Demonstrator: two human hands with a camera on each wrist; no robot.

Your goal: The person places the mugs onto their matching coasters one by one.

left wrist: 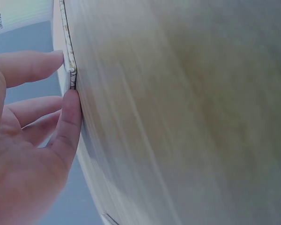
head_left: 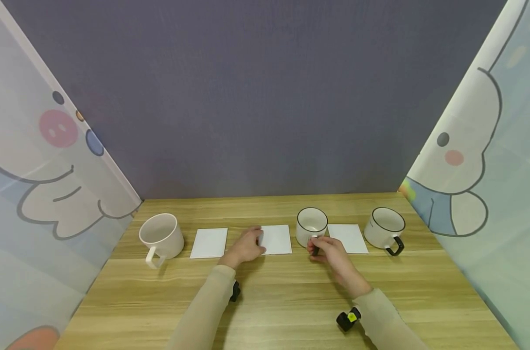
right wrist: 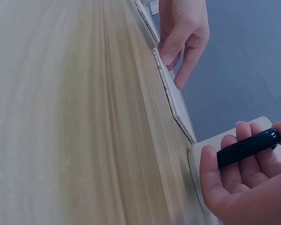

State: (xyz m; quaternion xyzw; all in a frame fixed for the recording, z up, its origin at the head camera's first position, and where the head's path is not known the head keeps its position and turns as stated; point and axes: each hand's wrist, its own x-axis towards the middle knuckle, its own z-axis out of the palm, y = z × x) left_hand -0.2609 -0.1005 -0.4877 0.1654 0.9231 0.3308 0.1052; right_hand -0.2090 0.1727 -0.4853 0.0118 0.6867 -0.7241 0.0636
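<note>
My left hand [head_left: 247,245] holds the left end of the middle white square coaster [head_left: 275,239], thumb at the near corner and fingers along the far side. In the left wrist view, its fingertips [left wrist: 71,101] meet the thin edge of that coaster [left wrist: 68,42]. With my right hand [head_left: 335,257] I grip the black handle [right wrist: 248,149] of a white enamel-style mug [head_left: 306,233] with a dark rim. This mug stands between the middle coaster and the right coaster [head_left: 349,239]. Whether its base touches the table is unclear.
Another dark-rimmed white mug [head_left: 379,236] with a black handle stands at the right. At the left are a plain white mug [head_left: 170,240] and another white coaster [head_left: 209,242]. A grey panel [head_left: 265,107] rises behind the wooden table [head_left: 282,306], with cartoon-printed curtains [head_left: 457,180] at the sides.
</note>
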